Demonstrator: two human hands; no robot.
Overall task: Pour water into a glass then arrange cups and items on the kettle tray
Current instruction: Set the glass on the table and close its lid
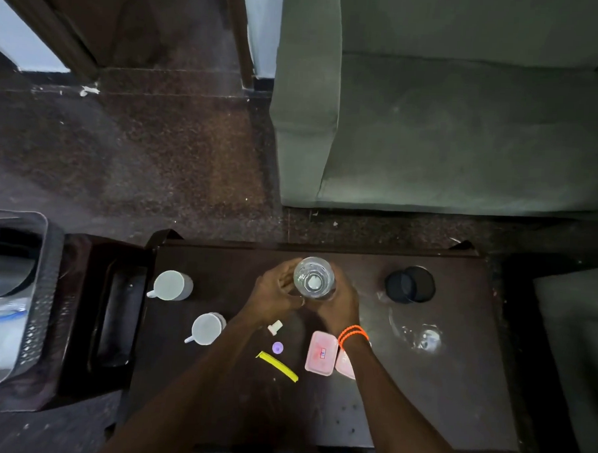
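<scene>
Head view shows both hands, left hand (277,288) and right hand (339,305), with fingers curled around a clear water bottle (314,277) at the far middle of the dark tabletop (420,396). Two white cups (172,285) sit to the left, and a glass (411,284) stands to the right.

both hands, left (277,290) and right (343,302), grip a clear bottle (314,277) upright on the dark table (420,403). two white cups (172,285) (206,328) stand to the left, a black kettle (410,284) and a glass (419,334) to the right. a yellow sachet (277,365) and pink packets (321,353) lie between the arms.
</scene>
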